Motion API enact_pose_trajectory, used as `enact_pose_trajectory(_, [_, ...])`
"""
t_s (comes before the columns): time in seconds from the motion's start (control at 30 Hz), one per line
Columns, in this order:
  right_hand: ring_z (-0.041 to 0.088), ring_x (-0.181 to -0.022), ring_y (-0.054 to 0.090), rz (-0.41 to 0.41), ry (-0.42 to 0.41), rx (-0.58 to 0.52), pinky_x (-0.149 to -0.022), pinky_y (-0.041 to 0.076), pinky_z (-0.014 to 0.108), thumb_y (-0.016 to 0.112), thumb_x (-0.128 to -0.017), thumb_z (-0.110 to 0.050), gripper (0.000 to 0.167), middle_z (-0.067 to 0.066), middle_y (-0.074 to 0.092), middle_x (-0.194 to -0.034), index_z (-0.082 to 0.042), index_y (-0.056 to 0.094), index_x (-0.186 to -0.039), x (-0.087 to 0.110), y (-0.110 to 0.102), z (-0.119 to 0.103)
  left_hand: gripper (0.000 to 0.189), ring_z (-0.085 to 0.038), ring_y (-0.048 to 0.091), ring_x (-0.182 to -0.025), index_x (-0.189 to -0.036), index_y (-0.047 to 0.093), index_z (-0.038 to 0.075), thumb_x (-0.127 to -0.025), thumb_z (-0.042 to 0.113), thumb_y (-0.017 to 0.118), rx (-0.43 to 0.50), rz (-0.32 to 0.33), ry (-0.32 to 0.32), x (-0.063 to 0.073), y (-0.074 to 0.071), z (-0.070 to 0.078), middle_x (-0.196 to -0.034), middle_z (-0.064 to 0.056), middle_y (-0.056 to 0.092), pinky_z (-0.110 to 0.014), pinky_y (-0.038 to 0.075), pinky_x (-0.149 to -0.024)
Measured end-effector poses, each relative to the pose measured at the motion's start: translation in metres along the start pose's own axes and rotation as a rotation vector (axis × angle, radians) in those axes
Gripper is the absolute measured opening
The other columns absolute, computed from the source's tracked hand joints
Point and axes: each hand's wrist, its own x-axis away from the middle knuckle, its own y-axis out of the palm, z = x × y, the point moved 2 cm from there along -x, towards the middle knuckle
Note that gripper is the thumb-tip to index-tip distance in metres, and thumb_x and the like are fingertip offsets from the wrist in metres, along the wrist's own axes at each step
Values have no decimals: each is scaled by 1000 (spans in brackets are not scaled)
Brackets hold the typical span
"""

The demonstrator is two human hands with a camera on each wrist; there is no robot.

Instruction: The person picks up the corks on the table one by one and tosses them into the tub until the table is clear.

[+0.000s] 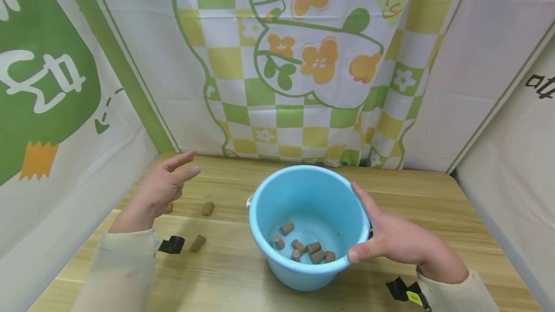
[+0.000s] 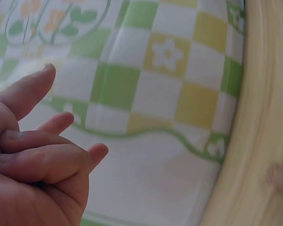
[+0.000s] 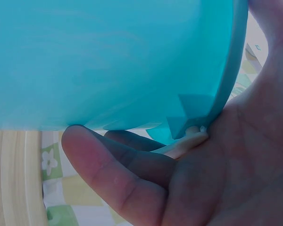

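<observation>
A light blue bucket (image 1: 310, 273) stands on the table, its open top facing up. Several short brown corks (image 1: 298, 245) lie on its floor. My right hand (image 1: 394, 237) grips the bucket's right rim, thumb at the front and fingers along the outer wall. Close up in the right wrist view, the fingers lie by the bucket's pale handle (image 3: 186, 143). Off to the bucket's left, my left hand (image 1: 162, 184) is raised with some fingers extended. Two fingers (image 2: 52, 162) bend toward the palm in the left wrist view, and no held object shows.
Loose corks lie on the wooden table (image 1: 225, 273) left of the bucket: one cork (image 1: 208, 208) farther back, another cork (image 1: 198, 243) nearer, and a third cork (image 1: 169, 208) partly behind the left hand. A checked curtain (image 1: 290, 124) hangs at the back edge.
</observation>
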Motion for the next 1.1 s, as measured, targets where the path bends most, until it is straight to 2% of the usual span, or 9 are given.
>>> enact_pose_trajectory(0.17, [34, -113, 56, 3, 4, 16, -87, 49, 37, 88, -77, -26, 131, 23, 43, -142, -22, -15, -158, 0, 0, -1, 77, -2, 26, -44, -159, 25, 10, -98, 28, 67, 48, 60, -34, 9, -27, -19, -161, -15, 16, -18, 30, -41])
enact_pose_trajectory(0.37, [34, -114, 55, -1, 4, 1, -88, 49, 37, 88, -77, -26, 131, 23, 42, -143, -22, -15, -158, 0, 0, -2, 80, -2, 26, -46, -159, 22, 11, -97, 26, 69, 90, 133, -89, 22, -49, -43, -160, -17, 14, -18, 29, -42])
enact_pose_trajectory(0.5, [33, -113, 56, 1, 14, 11, -88, 49, 37, 88, -77, -27, 131, 23, 44, -141, -22, -15, -158, 1, 0, -2, 84, -2, 27, -46, -161, 18, 15, -96, 31, 69, 60, 163, -169, 23, -63, -63, -164, -16, 7, -19, 30, -42])
enact_pose_trajectory(0.63, [33, -112, 57, 2, 21, 16, -87, 49, 37, 88, -78, -27, 131, 23, 45, -141, -23, -15, -158, 1, 0, -1, 82, -3, 30, -46, -161, 12, 18, -99, 35, 64, 4, 164, -292, 22, -77, -91, -165, -15, 3, -22, 30, -41])
enact_pose_trajectory(0.7, [33, -113, 57, 3, 22, 12, -88, 49, 37, 88, -77, -27, 131, 23, 45, -141, -23, -15, -158, 1, 0, -1, 81, -2, 31, -47, -161, 10, 17, -101, 32, 62, 0, 162, -355, 22, -81, -106, -162, -18, 11, -21, 31, -41])
enact_pose_trajectory(0.83, [33, -112, 57, 4, 25, 23, -87, 49, 38, 88, -77, -27, 131, 23, 46, -139, -23, -15, -158, 1, 0, -1, 82, -1, 31, -47, -161, 6, 13, -101, 26, 62, 57, 174, -434, 21, -86, -129, -161, -24, 12, -18, 33, -44])
enact_pose_trajectory(0.93, [31, -111, 58, 5, 28, 41, -87, 49, 39, 88, -77, -29, 131, 23, 47, -139, -22, -16, -158, 0, 1, -1, 84, -1, 31, -48, -161, 8, 13, -100, 29, 63, 26, 192, -454, 19, -89, -135, -159, -27, 16, -18, 34, -44])
enact_pose_trajectory(1.1, [32, -112, 57, 7, 15, 48, -87, 49, 41, 88, -77, -28, 131, 22, 46, -139, -24, -15, -158, 0, 0, -1, 87, -1, 33, -48, -161, 12, 14, -97, 39, 66, -101, 186, -458, 14, -90, -137, -152, -26, 25, -20, 33, -43])
